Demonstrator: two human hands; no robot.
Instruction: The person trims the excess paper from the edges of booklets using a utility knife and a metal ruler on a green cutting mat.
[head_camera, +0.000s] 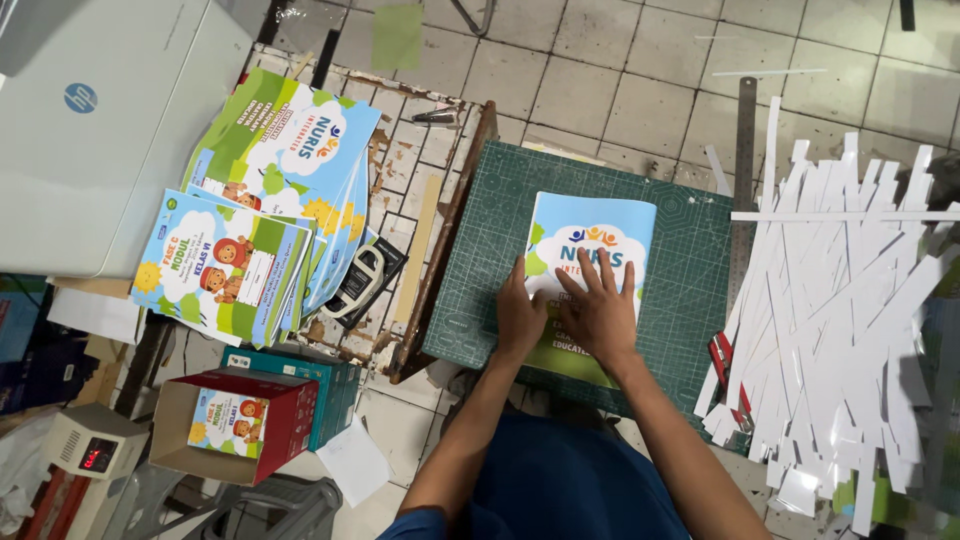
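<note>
Both hands (570, 315) press flat on the booklet (590, 240), no grip closed.

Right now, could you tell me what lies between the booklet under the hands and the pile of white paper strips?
In the head view, only bare green cutting mat and a metal ruler lie between the booklet and the paper strips.

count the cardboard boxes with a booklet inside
1: the red open cardboard box on the floor at lower left, one colourful booklet inside. The teal box behind it looks closed.
</note>
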